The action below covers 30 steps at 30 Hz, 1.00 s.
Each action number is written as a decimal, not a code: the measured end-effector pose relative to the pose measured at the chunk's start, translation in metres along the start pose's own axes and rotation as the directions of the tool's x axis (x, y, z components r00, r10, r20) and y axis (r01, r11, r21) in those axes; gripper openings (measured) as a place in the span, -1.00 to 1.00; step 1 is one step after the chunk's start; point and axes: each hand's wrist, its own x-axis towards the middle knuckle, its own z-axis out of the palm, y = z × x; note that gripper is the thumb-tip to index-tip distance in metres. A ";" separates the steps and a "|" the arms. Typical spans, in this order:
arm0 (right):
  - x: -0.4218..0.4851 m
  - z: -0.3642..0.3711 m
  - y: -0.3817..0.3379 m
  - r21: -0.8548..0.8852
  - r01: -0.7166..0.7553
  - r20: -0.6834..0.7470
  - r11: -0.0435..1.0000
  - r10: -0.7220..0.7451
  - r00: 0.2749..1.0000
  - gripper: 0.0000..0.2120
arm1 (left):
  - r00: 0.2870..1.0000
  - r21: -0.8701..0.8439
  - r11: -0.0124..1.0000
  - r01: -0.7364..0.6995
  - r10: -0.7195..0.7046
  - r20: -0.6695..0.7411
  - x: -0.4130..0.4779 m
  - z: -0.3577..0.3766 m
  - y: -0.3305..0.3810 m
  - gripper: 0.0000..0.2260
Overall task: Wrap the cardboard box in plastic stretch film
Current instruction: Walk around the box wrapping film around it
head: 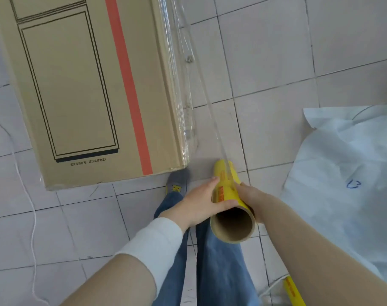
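As left hand [199,199] and right hand [252,197] grip one film roll [221,171], one cardboard box [77,85] stands near; possibly another roll [293,292].

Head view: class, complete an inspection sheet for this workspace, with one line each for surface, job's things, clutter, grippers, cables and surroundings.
Surface: pale tiled floor with dark grout lines.
Job's things: cardboard box with an orange stripe; clear stretch film runs from its right edge down to the yellow film roll.
Clutter: white plastic bag on the right; second yellow roll at the bottom edge.
Grippers: left hand and right hand both grip the film roll, one on each side.
Cables: thin white cord trails over the floor on the left.
Surroundings: the person's jeans and a grey sock; nothing else seen.
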 end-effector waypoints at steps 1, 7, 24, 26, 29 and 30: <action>-0.003 0.003 -0.002 0.059 -0.023 0.000 0.998 0.023 1.000 -0.39 | 1.000 0.052 0.999 -0.011 0.010 0.024 -0.001 0.002 -0.001 -0.27; -0.014 0.003 0.015 0.142 -0.035 0.018 0.989 0.033 0.999 -0.69 | 0.998 -0.063 0.998 -0.018 0.014 -0.060 -0.013 0.015 -0.034 -0.45; -0.005 0.077 0.050 0.444 -0.131 0.172 0.887 0.060 0.983 -0.57 | 0.982 0.147 0.989 -0.029 0.000 0.189 -0.025 0.007 -0.075 -0.17; 0.001 0.080 0.052 0.455 -0.100 0.143 0.885 0.038 0.989 -0.54 | 0.987 0.157 0.987 -0.017 -0.008 0.161 -0.020 0.011 -0.077 -0.20; 0.011 0.082 0.052 0.413 -0.032 0.069 0.910 0.004 0.998 -0.45 | 0.990 0.152 0.988 -0.022 0.001 0.138 -0.017 0.018 -0.087 -0.18; 0.015 0.082 0.051 0.387 -0.015 0.053 0.922 -0.005 0.999 -0.43 | 0.992 0.132 0.991 -0.012 -0.005 0.126 -0.017 0.019 -0.090 -0.17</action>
